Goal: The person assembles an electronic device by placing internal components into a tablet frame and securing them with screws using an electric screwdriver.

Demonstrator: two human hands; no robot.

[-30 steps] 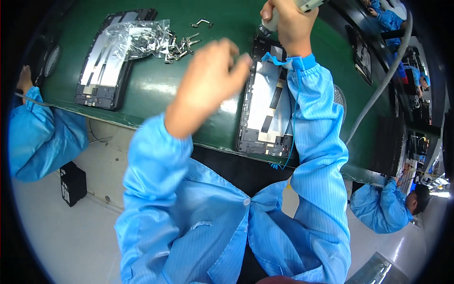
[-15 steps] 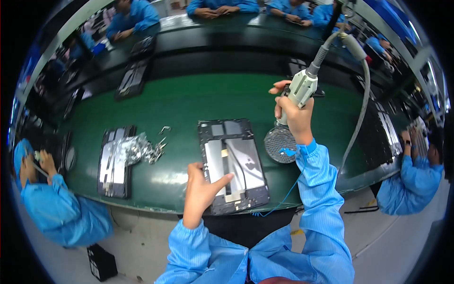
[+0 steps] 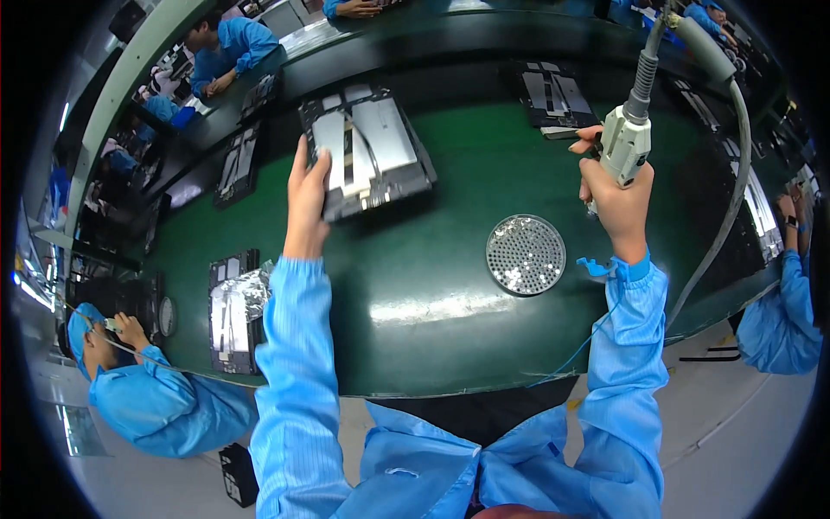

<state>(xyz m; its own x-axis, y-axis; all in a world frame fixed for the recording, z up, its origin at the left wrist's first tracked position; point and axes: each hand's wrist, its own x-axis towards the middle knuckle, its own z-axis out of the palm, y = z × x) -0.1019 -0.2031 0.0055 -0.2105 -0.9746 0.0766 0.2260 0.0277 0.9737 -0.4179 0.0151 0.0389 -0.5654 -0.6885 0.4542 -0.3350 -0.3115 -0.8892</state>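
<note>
My left hand (image 3: 305, 203) grips the left edge of an opened tablet (image 3: 380, 138), held up over the far left part of the table. Its silver inner plates and a dark ribbon cable face up. Closed round a white electric screwdriver (image 3: 624, 147), my right hand (image 3: 621, 203) is raised at the right; the tool's tip is mostly hidden by the fingers. Between the hands and nearer to me, a round dish (image 3: 526, 253) with a pattern of many small holes lies on the green table (image 3: 432, 320). A blue wrist strap (image 3: 605, 266) circles my right wrist.
Another opened tablet (image 3: 229, 333) lies at the left, with a clear plastic bag (image 3: 246, 290) on it, partly behind my left sleeve. More tablets (image 3: 558, 99) lie at the back. The screwdriver's grey cable (image 3: 739, 164) loops down at the right. A co-worker (image 3: 164, 389) sits at the left.
My left hand has lifted the tablet off the near middle of the table and carried it away from me to the left. My right hand still holds the screwdriver, now farther from the dish.
</note>
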